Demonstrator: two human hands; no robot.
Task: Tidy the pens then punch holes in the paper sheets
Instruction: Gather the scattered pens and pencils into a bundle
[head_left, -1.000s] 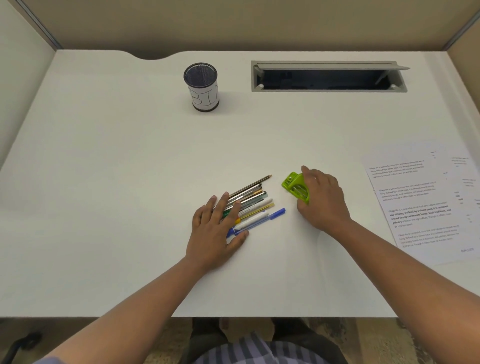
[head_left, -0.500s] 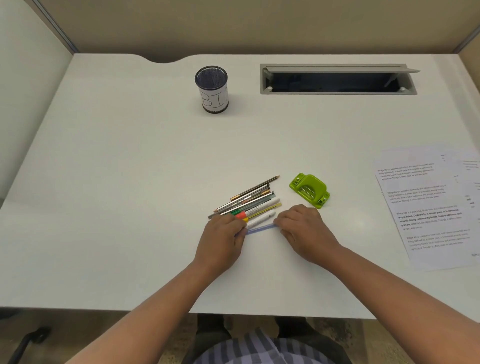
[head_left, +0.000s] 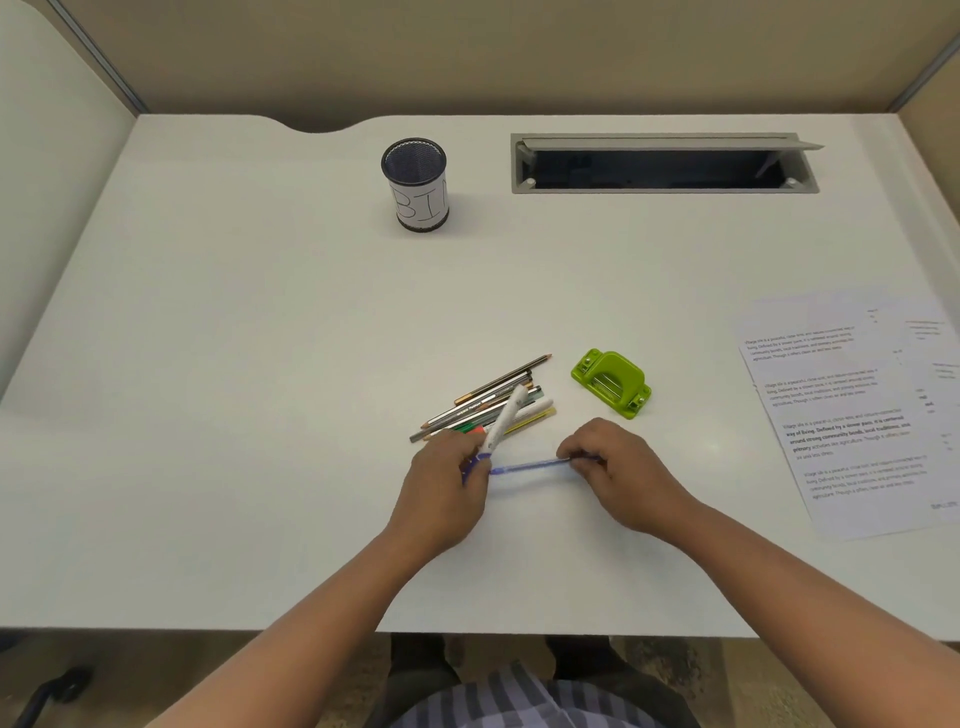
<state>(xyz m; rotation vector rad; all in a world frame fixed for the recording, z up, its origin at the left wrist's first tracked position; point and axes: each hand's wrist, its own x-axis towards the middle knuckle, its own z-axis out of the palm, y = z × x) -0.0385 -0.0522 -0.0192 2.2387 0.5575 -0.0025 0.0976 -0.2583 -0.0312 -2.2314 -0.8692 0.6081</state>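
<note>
- Blue plastic shows between the two hands: a blue pen (head_left: 530, 465) lies level, just above or on the desk (head_left: 260, 364), which of the two cannot be told.
- The right hand (head_left: 621, 470) has its fingers curled and pinches the right end of the blue pen.
- The left hand (head_left: 441, 493) has its fingers curled round a white pen (head_left: 503, 422) with a purple lower end; the left end of the blue pen reaches this hand's fingers, though whether they grip it too cannot be told.
- The white pen tilts up and away from the left hand, its upper end crossing over the pile beyond.
- The pile of pens and pencils (head_left: 483, 402) lies just beyond the left hand, slanting from near its knuckles up toward the right; the pieces lie side by side and touching.
- A green hole punch (head_left: 612, 382) sits on the desk just beyond the right hand, beside the far end of the pile but apart from it.
- The paper sheets (head_left: 852, 410) lie flat well out to the right of the right hand, printed side up, one overlapping another, running off the frame's edge.
- A black mesh cup (head_left: 414, 183) with a white label reading "BI" stands upright far beyond the left hand.
- A grey cable slot (head_left: 665, 163) with its flap raised is set into the desk far beyond the right hand.
- Both bare forearms reach in from the near edge of the desk.
</note>
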